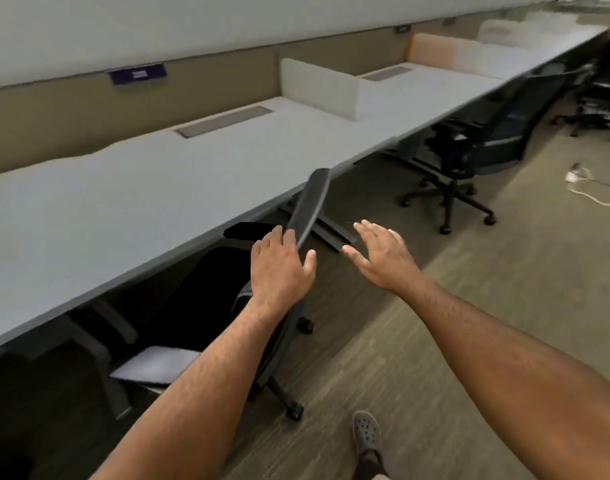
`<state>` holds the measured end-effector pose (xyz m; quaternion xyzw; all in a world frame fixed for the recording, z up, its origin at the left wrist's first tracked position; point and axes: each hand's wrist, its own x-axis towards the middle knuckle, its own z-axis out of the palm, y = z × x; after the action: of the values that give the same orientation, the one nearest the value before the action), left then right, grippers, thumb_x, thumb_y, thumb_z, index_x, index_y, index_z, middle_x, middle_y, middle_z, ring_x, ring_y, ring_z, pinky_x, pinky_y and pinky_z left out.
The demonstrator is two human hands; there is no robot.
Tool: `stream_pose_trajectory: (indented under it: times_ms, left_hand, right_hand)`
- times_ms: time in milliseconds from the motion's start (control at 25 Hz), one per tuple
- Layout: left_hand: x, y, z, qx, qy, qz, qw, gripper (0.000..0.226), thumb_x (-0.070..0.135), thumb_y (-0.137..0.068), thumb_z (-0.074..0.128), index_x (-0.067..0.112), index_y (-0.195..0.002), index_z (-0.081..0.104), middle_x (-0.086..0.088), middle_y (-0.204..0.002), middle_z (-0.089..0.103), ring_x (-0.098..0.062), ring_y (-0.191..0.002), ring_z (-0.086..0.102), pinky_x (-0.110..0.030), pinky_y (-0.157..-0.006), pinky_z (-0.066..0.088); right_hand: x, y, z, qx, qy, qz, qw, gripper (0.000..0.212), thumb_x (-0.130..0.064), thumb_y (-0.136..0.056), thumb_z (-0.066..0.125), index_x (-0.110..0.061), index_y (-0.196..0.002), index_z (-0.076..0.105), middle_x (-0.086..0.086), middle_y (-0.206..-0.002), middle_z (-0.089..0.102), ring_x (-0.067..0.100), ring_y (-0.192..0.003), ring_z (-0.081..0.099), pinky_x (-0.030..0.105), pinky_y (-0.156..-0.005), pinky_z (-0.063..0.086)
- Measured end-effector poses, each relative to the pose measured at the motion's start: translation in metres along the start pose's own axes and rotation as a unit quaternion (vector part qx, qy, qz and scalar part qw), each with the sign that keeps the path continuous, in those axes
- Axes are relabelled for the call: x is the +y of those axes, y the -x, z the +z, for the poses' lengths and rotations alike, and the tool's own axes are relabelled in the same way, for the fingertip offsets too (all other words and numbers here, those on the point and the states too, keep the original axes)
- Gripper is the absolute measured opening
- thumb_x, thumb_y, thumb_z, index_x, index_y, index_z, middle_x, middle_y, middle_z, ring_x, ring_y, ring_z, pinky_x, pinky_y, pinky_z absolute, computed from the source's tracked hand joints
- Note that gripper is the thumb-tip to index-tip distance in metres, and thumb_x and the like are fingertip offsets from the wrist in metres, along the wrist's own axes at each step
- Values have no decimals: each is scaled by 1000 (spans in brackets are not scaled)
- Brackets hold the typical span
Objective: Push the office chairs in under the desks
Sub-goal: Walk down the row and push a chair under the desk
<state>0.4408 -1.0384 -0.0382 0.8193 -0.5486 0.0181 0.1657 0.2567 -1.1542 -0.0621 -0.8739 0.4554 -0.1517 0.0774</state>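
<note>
The near chair (307,209) is tucked under the front edge of the surface (165,174). Its backrest is touched by the left hand (282,268), fingers spread; the right hand (383,258) is held open beside it.

A pale wall (192,26) is seen running along the top of the view. Below it, a tan partition panel (54,109) is shown backing the row, with a dark blue label (137,73) mounted near its upper edge. White dividers (317,86) are shown standing upright at intervals. The floor (435,341) is covered in striped grey-green carpet. A white cable (589,197) is seen lying on the carpet at the right.
</note>
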Motion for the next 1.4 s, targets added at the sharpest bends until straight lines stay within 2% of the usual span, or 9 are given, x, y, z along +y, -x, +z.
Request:
stream_pose_trajectory:
  times_ms: [160,320,440,560,880,1040,1200,1280,1400]
  left_hand:
    - [15,-31,11,-64,-52,-149,985,68,64,-96,36,8,-134,46,-16,-129,56,-35,-114,57,-46,-90,47]
    - [22,-37,19,-68,-123,-157,977,69,68,-96,28,11,-131,46,-11,-121,61,-30,-106,60,-45,-83,49]
    - [20,-37,20,-75,-140,-167,973,71,70,-96,24,14,-132,46,-7,-118,63,-27,-103,62,-41,-80,50]
    - [18,-43,20,-87,-177,-154,968,72,73,-95,20,15,-129,48,-5,-110,65,-23,-96,63,-35,-68,43]
    - [-2,-51,12,-89,-186,-129,970,84,84,-83,6,23,-116,54,4,-93,67,-16,-81,63,-34,-63,46]
    - [-13,-5,4,21,-205,-168,964,80,82,-89,8,22,-85,60,5,-72,62,-15,-63,57,-30,-53,39]
    - [-37,41,-2,99,-232,-288,924,86,75,-92,9,14,-119,63,-9,-111,67,-29,-104,60,-49,-100,39]
    - [-47,54,-5,97,-223,-372,895,92,76,-89,4,17,-143,49,-13,-145,51,-35,-133,43,-56,-115,20]
    - [-66,66,-10,79,-172,-438,879,96,83,-84,-2,25,-157,21,-13,-165,16,-39,-150,14,-60,-119,6]
  right_hand:
    - [2,-108,12,-50,-43,-104,992,78,-67,-93,31,-16,-152,36,10,-158,36,25,-145,31,48,-118,25]
    - [-6,-195,28,-95,-28,-211,972,75,-67,-95,29,-17,-150,41,10,-156,40,27,-144,33,48,-118,24]
    - [-8,-236,35,-113,18,-261,959,84,-78,-88,13,-24,-122,68,4,-128,66,25,-126,52,50,-113,26]
    - [4,-268,37,-124,46,-276,952,82,-81,-86,11,-31,-105,73,4,-116,70,25,-118,55,49,-110,26]
    - [22,-269,38,-112,41,-290,950,69,-72,-89,20,-27,-104,70,8,-112,68,26,-114,54,46,-102,34]
    - [26,-229,37,-79,43,-298,950,67,-71,-89,19,-26,-98,69,9,-102,67,26,-103,57,44,-93,38]
    - [16,-178,36,-60,46,-315,946,60,-68,-91,19,-28,-93,63,5,-89,64,23,-95,56,44,-86,38]
    - [7,-159,34,-59,35,-315,947,56,-67,-91,19,-29,-88,59,1,-80,58,21,-87,54,43,-83,38]
    - [-4,-141,33,-54,17,-312,948,55,-67,-91,20,-29,-81,59,-5,-65,52,16,-70,50,41,-77,37]
